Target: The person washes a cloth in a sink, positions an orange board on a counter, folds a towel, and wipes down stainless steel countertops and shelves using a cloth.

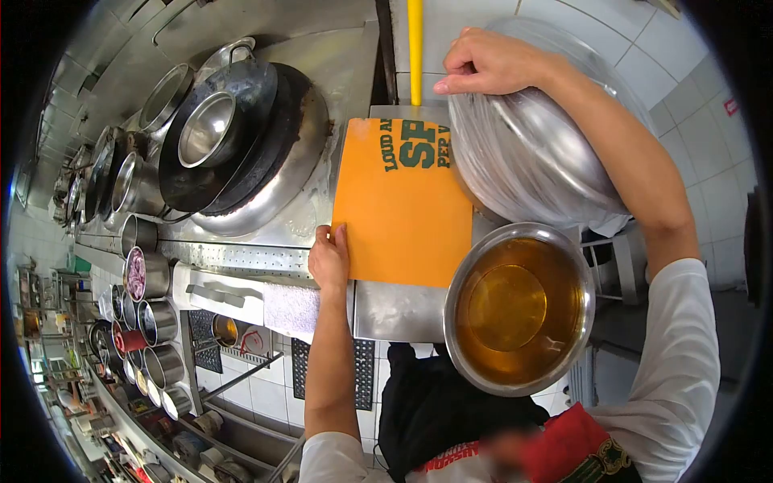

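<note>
In the head view we find an orange board [403, 213] over the worktop [398, 312], crossing its left edge and set back from its front edge. The left hand [328, 259] pinches the board's left side. The right hand [493, 63] is curled against clear plastic [493, 165]; we cannot tell what it grips. A bowl of amber liquid [590, 322] sits at the front right corner.

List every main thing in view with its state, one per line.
Orange board, printed side showing
Left hand, closed on the board's left edge
Right hand, fingers curled; whether they grip is unclear
Large bowl, covered with clear plastic
Basin, filled with amber liquid
Black wok, small bowl inside it
Metal pot, holding something purple
Towel, draped
</note>
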### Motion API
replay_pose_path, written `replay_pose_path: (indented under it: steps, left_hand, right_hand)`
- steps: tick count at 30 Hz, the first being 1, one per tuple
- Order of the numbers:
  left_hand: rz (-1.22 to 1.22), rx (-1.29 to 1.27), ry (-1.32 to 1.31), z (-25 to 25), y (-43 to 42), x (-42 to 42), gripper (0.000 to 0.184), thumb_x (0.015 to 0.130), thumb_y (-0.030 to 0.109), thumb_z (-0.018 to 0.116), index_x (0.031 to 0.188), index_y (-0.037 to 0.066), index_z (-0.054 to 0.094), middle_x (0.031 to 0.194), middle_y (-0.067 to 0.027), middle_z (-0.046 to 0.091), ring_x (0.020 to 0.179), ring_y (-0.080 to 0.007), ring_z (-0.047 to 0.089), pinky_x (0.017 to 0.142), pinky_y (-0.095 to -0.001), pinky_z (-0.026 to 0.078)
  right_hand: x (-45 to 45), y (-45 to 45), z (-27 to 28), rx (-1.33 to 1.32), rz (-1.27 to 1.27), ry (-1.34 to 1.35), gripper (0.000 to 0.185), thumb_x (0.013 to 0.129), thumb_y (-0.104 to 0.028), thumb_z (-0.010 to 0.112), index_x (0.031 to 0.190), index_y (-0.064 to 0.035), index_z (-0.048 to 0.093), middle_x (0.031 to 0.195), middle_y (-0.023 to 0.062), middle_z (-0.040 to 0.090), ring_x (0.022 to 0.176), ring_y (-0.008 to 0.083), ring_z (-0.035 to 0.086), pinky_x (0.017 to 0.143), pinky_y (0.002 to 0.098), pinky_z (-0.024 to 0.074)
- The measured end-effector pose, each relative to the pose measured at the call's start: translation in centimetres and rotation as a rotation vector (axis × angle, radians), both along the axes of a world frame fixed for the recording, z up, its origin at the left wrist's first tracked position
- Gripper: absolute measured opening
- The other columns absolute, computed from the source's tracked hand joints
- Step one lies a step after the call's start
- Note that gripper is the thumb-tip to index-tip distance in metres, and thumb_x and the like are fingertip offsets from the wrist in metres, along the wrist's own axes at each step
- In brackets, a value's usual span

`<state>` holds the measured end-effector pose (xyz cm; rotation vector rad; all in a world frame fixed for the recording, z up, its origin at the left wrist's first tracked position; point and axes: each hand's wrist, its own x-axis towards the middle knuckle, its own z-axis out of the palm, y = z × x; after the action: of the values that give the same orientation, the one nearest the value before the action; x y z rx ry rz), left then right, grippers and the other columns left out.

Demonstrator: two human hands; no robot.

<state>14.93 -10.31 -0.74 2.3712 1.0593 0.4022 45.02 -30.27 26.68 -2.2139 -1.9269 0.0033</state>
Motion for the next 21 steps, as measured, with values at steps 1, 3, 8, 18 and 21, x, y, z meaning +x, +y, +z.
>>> replay_pose_path:
  steps: [1,3,8,18,21]
  left_hand:
    - [0.008,-0.006,0.011,0.0,-0.1,-0.1,0.037,0.093,0.042,0.056,0.099,0.006,0.059,0.076,-0.0161,0.069,0.076,-0.0373,0.066,0.068,-0.0469,0.049]
    - [0.015,-0.014,0.024,0.3,-0.1,0.1,0.037,0.093,0.042,0.055,0.099,0.006,0.059,0.076,-0.0162,0.069,0.076,-0.0375,0.065,0.068,-0.0472,0.049]
    - [0.021,-0.029,0.005,0.3,0.0,0.1,0.037,0.093,0.043,0.056,0.097,0.006,0.059,0.075,-0.0172,0.068,0.075,-0.0389,0.065,0.068,-0.0476,0.048]
    - [0.064,-0.053,-0.017,0.3,-0.2,0.2,0.04,0.09,0.044,0.058,0.095,0.005,0.063,0.082,-0.0183,0.069,0.079,-0.039,0.065,0.07,-0.0471,0.049]
    - [0.076,-0.02,-0.013,-0.1,0.0,0.5,0.038,0.092,0.044,0.056,0.098,0.007,0.062,0.078,-0.0178,0.069,0.077,-0.0389,0.065,0.069,-0.048,0.049]
  right_hand:
    - [-0.1,0.2,-0.1,-0.021,-0.004,0.022,0.055,0.09,-0.044,0.062,0.056,-0.0053,0.042,0.052,0.0078,0.04,0.059,0.024,0.039,0.072,0.0373,0.0396]
    - [-0.4,0.6,0.2,-0.059,-0.02,0.059,0.054,0.09,-0.043,0.062,0.056,-0.0053,0.042,0.052,0.0081,0.039,0.06,0.024,0.039,0.072,0.0373,0.0397]
    - [-0.7,0.8,0.4,-0.077,-0.054,0.078,0.055,0.09,-0.042,0.062,0.055,-0.0052,0.041,0.052,0.0079,0.04,0.058,0.0247,0.039,0.07,0.0377,0.0399]
    - [0.0,1.0,-0.7,-0.048,-0.017,0.057,0.057,0.089,-0.04,0.063,0.052,-0.0042,0.039,0.045,0.0088,0.035,0.046,0.0267,0.032,0.064,0.0376,0.04]
    - [-0.2,0.6,0.1,-0.021,0.033,0.051,0.057,0.09,-0.04,0.063,0.052,-0.0042,0.04,0.046,0.0096,0.035,0.047,0.0264,0.033,0.065,0.0375,0.0404]
